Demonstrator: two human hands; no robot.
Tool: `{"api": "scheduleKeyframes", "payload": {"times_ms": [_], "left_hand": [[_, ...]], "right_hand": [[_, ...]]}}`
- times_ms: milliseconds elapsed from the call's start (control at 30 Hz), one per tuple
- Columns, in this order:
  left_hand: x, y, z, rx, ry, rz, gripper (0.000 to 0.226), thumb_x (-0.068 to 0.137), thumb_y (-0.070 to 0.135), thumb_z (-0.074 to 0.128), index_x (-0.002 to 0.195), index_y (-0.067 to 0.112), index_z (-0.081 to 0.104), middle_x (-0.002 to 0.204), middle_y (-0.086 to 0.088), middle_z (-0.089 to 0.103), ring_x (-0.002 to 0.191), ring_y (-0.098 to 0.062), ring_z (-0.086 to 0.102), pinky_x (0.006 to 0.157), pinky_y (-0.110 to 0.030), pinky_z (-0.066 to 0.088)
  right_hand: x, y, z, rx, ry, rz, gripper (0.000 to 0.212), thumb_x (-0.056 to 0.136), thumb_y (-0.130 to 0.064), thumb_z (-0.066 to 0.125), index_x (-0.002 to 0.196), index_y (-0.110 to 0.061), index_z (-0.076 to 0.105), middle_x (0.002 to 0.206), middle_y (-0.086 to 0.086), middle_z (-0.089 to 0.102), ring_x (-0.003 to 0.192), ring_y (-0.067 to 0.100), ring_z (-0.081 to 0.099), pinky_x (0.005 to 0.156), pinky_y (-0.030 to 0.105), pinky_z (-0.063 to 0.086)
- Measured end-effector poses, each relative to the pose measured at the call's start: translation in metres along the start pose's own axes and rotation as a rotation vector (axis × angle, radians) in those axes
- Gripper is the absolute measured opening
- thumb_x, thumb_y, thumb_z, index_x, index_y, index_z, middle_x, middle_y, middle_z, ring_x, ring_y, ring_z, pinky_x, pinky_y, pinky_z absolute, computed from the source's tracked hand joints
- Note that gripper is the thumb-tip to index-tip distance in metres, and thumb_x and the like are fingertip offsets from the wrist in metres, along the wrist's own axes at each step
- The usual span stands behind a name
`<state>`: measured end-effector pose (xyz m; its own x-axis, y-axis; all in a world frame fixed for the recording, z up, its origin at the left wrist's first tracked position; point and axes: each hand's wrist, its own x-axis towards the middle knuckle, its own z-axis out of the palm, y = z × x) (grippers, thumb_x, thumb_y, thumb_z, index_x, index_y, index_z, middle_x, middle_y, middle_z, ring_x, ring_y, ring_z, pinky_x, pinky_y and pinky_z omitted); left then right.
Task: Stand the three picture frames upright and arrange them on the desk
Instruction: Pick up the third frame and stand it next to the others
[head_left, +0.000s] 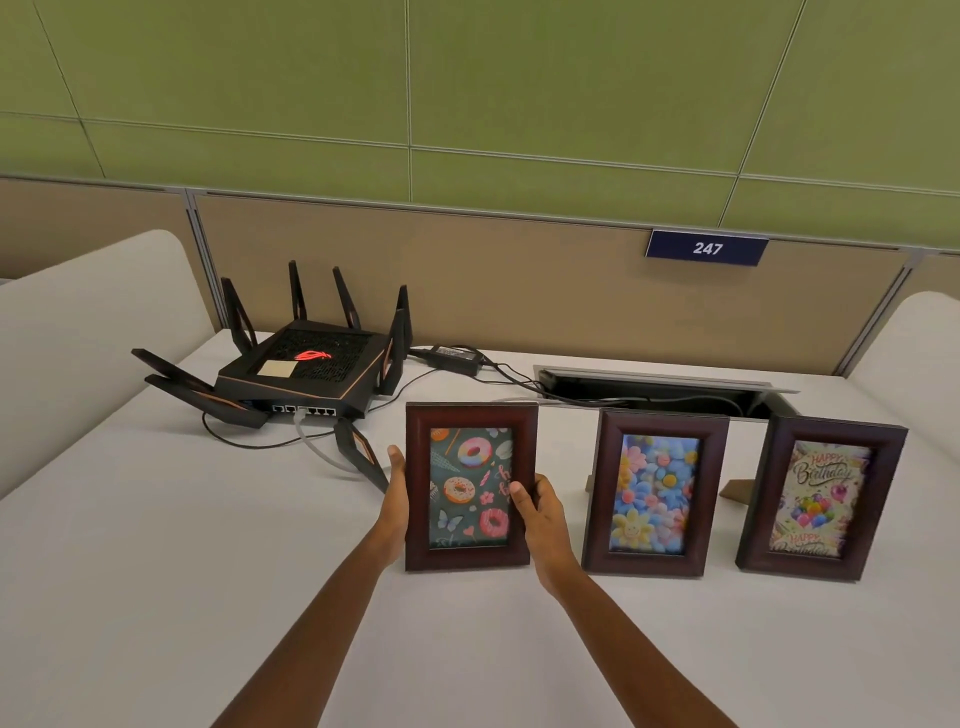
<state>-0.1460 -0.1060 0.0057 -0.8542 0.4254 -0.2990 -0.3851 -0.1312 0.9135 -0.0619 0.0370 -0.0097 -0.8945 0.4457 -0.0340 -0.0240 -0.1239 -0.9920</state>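
Three dark wooden picture frames stand upright in a row on the white desk (156, 545). The donut frame (470, 452) is the leftmost, and both my hands hold it by its sides. My left hand (396, 499) grips its left edge, my right hand (540, 512) its right edge with the thumb on the front. The flower frame (657, 488) stands in the middle, free of my hands. The birthday frame (823, 499) stands at the right, with its cardboard easel visible behind it.
A black router (306, 366) with several antennas sits at the back left, one antenna reaching close to my left hand. Its cables and a power brick (452, 356) run to an open cable hatch (665, 387) behind the frames. A partition wall closes off the desk's far side.
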Motion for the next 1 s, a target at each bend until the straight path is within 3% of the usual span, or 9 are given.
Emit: {"api": "scheduleKeyframes", "payload": {"times_ms": [100, 233, 300, 367, 500, 600, 667, 867, 1000], "left_hand": [[0.000, 0.000, 0.000, 0.026, -0.009, 0.009, 0.063, 0.086, 0.061, 0.003, 0.104, 0.031, 0.056, 0.109, -0.003, 0.060, 0.084, -0.016, 0.064, 0.071, -0.028, 0.053], [-0.005, -0.005, 0.000, 0.033, 0.009, -0.005, 0.065, 0.088, 0.057, 0.003, 0.118, 0.024, 0.050, 0.108, -0.001, 0.058, 0.082, -0.016, 0.063, 0.066, -0.025, 0.053], [-0.010, -0.011, 0.001, 0.037, 0.051, -0.001, 0.065, 0.088, 0.056, 0.003, 0.120, 0.022, 0.049, 0.109, -0.002, 0.058, 0.085, -0.018, 0.062, 0.068, -0.027, 0.053], [-0.017, -0.018, 0.001, 0.031, 0.085, 0.030, 0.067, 0.090, 0.054, 0.002, 0.121, 0.018, 0.049, 0.114, -0.007, 0.058, 0.093, -0.024, 0.061, 0.081, -0.037, 0.052], [-0.033, -0.037, 0.002, 0.097, 0.310, 0.191, 0.054, 0.096, 0.041, 0.013, 0.125, 0.009, 0.045, 0.128, -0.019, 0.053, 0.111, -0.032, 0.054, 0.097, -0.047, 0.046], [-0.051, -0.050, 0.005, 0.372, 0.548, 0.415, 0.039, 0.097, 0.026, 0.026, 0.130, 0.008, 0.038, 0.136, -0.020, 0.041, 0.125, -0.032, 0.043, 0.096, -0.044, 0.047], [-0.061, -0.058, 0.009, 0.535, 0.602, 0.551, 0.040, 0.096, 0.024, 0.030, 0.131, 0.006, 0.036, 0.140, -0.021, 0.036, 0.128, -0.032, 0.039, 0.093, -0.043, 0.048], [-0.080, -0.073, 0.033, 0.884, 0.450, 0.685, 0.052, 0.088, 0.031, 0.036, 0.134, 0.006, 0.034, 0.147, -0.020, 0.027, 0.134, -0.031, 0.031, 0.100, -0.046, 0.041], [-0.092, -0.078, 0.057, 1.016, 0.312, 0.787, 0.048, 0.092, 0.035, 0.034, 0.133, 0.009, 0.033, 0.139, -0.025, 0.041, 0.128, -0.036, 0.039, 0.095, -0.049, 0.045]], "right_hand": [[0.002, 0.002, -0.001, -0.036, 0.009, -0.004, 0.009, 0.094, -0.022, 0.043, 0.102, -0.019, 0.045, 0.101, -0.001, 0.058, 0.089, 0.007, 0.059, 0.060, 0.009, 0.054], [0.001, 0.003, -0.001, -0.080, 0.018, -0.005, 0.015, 0.094, -0.022, 0.043, 0.107, -0.017, 0.044, 0.106, 0.002, 0.057, 0.093, 0.011, 0.059, 0.060, 0.010, 0.055], [-0.002, 0.004, -0.002, -0.110, 0.019, -0.010, 0.023, 0.093, -0.022, 0.044, 0.114, -0.012, 0.044, 0.113, 0.006, 0.056, 0.100, 0.015, 0.057, 0.067, 0.014, 0.056], [-0.006, 0.007, -0.003, -0.166, 0.017, -0.016, 0.028, 0.093, -0.021, 0.046, 0.119, -0.009, 0.042, 0.120, 0.011, 0.055, 0.106, 0.018, 0.055, 0.076, 0.021, 0.055], [-0.023, 0.017, -0.008, -0.219, -0.019, -0.067, 0.026, 0.091, -0.017, 0.050, 0.114, -0.019, 0.040, 0.123, 0.009, 0.053, 0.111, 0.019, 0.053, 0.074, 0.010, 0.053], [-0.035, 0.024, -0.015, -0.320, 0.028, -0.069, 0.047, 0.090, -0.020, 0.053, 0.132, -0.010, 0.036, 0.137, 0.011, 0.044, 0.126, 0.023, 0.044, 0.101, 0.030, 0.045], [-0.044, 0.028, -0.020, -0.388, 0.063, -0.066, 0.054, 0.090, -0.022, 0.053, 0.138, -0.012, 0.030, 0.141, 0.010, 0.040, 0.130, 0.023, 0.041, 0.104, 0.032, 0.037], [-0.067, 0.034, -0.037, -0.548, 0.100, -0.080, 0.051, 0.091, -0.025, 0.050, 0.137, -0.014, 0.032, 0.143, 0.006, 0.041, 0.128, 0.018, 0.042, 0.099, 0.021, 0.031], [-0.080, 0.030, -0.053, -0.645, 0.106, -0.113, 0.039, 0.093, -0.025, 0.045, 0.131, -0.016, 0.041, 0.139, 0.004, 0.046, 0.126, 0.017, 0.045, 0.102, 0.022, 0.033]]}}
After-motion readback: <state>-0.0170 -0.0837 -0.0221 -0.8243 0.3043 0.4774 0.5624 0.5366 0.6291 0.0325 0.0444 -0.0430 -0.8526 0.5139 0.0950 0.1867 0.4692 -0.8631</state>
